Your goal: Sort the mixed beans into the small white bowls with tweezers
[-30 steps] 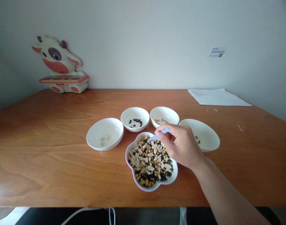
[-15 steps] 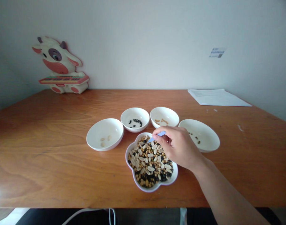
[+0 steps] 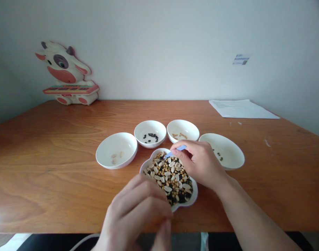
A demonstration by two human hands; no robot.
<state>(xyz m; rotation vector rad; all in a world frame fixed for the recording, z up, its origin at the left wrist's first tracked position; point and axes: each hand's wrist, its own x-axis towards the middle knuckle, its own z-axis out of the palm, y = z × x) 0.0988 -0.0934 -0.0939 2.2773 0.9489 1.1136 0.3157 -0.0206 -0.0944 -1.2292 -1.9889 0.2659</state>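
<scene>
My right hand (image 3: 203,162) pinches light-blue tweezers (image 3: 180,148), whose tip touches the mix at the back of a petal-shaped bowl (image 3: 194,195). That bowl is full of peanuts (image 3: 168,189), black beans and small yellow beans. My left hand (image 3: 138,212) hangs over the bowl's front left side and hides part of it. Its fingers are bent, the thumb stands apart below them, and nothing shows between them; the fingertips are blurred.
Behind the mix stand a white bowl (image 3: 102,153) with several peanuts, a bowl (image 3: 150,123) with black beans, one (image 3: 183,123) with yellow beans and one (image 3: 234,153) with greenish beans. A cow toy keyboard (image 3: 70,89) and paper (image 3: 240,108) lie farther back.
My left hand has come into view from below and now covers the front left of the petal-shaped bowl. My right hand and the tweezers have barely moved.
</scene>
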